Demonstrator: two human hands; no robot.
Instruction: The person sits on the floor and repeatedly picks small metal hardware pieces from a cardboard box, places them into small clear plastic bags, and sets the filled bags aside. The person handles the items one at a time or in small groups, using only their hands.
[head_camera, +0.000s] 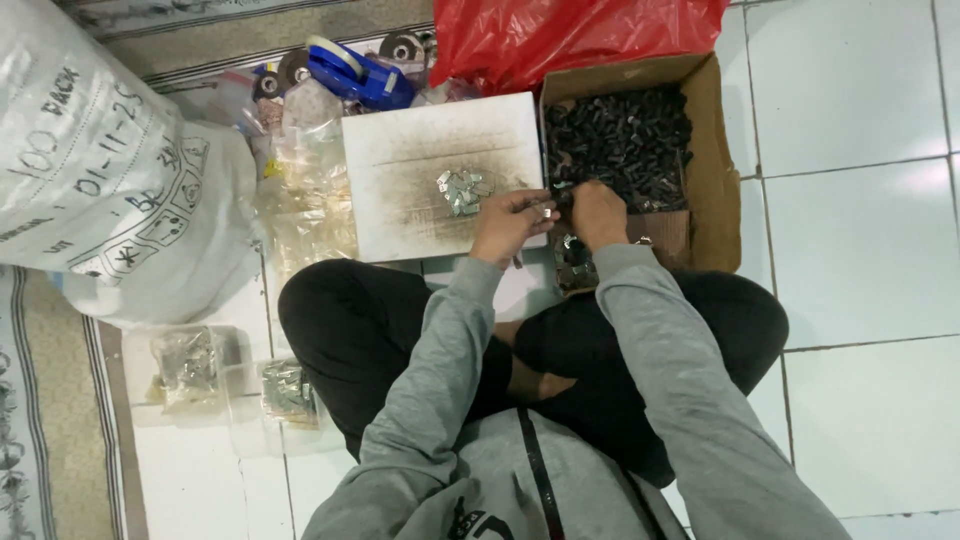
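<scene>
- Carefully now: left hand (508, 222) pinches a small metal clip, fingers curled shut.
- Right hand (598, 212) closes on a black part beside the cardboard box (715, 170).
- Best keep both pieces close over the white board (420, 200), near the clip pile (462, 190).

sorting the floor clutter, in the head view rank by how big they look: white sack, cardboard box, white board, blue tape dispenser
1. white sack, cut off by the frame
2. cardboard box and white board look about alike, so unranked
3. blue tape dispenser, clearly smallest

Even, fairly bright overhead light; soft glare on the white floor tiles (860, 250) at right; shadows faint; hands (560, 215) slightly blurred, edges mildly soft and bowed
</scene>
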